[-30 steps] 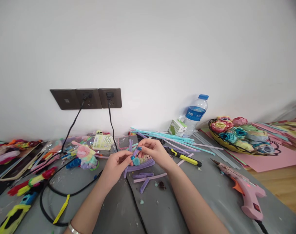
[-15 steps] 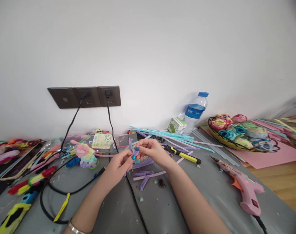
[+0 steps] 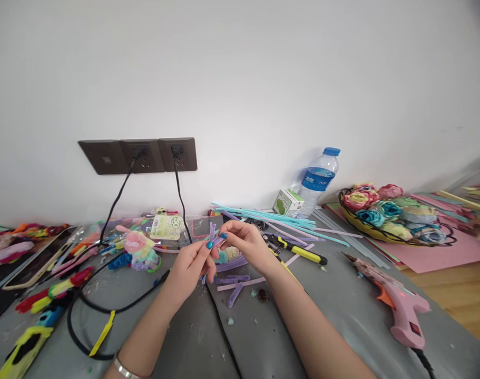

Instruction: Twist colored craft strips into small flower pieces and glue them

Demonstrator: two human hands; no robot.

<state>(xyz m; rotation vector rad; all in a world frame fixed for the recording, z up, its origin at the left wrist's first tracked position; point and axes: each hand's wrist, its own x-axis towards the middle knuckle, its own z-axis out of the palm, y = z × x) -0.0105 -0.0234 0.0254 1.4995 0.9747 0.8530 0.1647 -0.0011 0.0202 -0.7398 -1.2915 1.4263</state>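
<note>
Pinching purple stems (image 3: 212, 232) left of the glue gun (image 3: 400, 305), the left hand (image 3: 191, 263) and right hand (image 3: 245, 245) are holding them gathered; short purple pieces (image 3: 235, 296) are lying loose, apparently unused.

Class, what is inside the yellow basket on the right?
Rose-like flowers in pink, yellow, blue and green sit in the basket. Its bottom cannot be seen, because the flowers cover it.
</note>
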